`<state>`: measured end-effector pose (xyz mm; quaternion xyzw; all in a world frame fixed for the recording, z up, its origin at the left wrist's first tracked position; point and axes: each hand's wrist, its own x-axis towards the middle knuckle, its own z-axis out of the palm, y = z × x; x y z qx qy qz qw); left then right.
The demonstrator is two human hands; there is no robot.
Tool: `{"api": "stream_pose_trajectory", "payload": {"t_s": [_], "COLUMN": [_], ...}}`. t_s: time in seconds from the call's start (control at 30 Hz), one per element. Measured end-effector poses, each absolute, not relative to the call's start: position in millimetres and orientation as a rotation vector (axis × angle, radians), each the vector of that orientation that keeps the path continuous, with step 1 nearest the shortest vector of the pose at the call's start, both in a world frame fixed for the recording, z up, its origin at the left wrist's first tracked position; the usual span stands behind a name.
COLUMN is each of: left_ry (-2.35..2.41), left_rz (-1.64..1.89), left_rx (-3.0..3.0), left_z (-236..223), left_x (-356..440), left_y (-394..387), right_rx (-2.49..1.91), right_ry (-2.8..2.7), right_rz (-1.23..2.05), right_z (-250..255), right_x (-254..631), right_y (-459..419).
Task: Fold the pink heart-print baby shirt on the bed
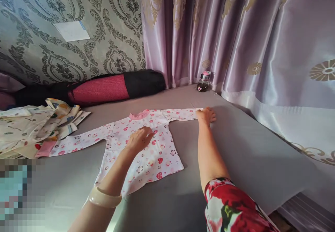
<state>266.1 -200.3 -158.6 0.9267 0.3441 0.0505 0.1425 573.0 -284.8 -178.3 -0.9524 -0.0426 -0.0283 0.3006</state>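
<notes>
A small long-sleeved shirt (pixel 146 155), white with pink hearts and flowers and a pink collar, lies spread out on a grey sheet. Over its chest is my left hand (pixel 140 139), fingers loosely bent and apart, nothing held; a pale bangle (pixel 104 197) circles that wrist. At the end of the right-hand sleeve (pixel 183 114), my right hand (pixel 206 116) is closed over the cuff, which it mostly hides. The other sleeve stretches left, its pink cuff (pixel 46 149) touching a heap of patterned clothes (pixel 28 127).
A long black and red bag (pixel 102 88) lies along the patterned wall. A small lidded glass jar (pixel 203 82) with dark contents stands near the far corner, by the purple curtain (pixel 240 47). The grey surface (pixel 251 148) ends along the curtain.
</notes>
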Motion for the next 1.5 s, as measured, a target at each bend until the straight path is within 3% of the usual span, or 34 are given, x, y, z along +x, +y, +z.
{"api": "stream_pose_trajectory", "payload": {"t_s": [0.23, 0.53, 0.77, 0.97, 1.5], "left_ry": [0.888, 0.884, 0.763, 0.869, 0.876], "left_rz": [0.35, 0.514, 0.603, 0.442, -0.067], "left_rx": [2.593, 2.569, 2.637, 2.622, 2.633], "left_z": [-167.7, -189.6, -211.3, -216.1, -183.7], "left_x": [317.2, 352.6, 375.7, 374.1, 387.5], "left_y": [-188.3, -159.6, -143.2, -149.5, -140.1], "right_rx": [-2.5, -1.995, -1.608, -1.031, -0.714], "right_ry": [-0.169, -0.19, -0.084, -0.012, 0.041], "right_rz": [0.064, 0.339, 0.528, 0.677, 0.899], "right_z": [-176.1, -183.8, -161.0, -144.6, -124.8], "right_x": [576.8, 585.1, 578.3, 577.9, 527.6], "right_y": [-286.7, -271.7, -263.3, -259.2, -230.5]}}
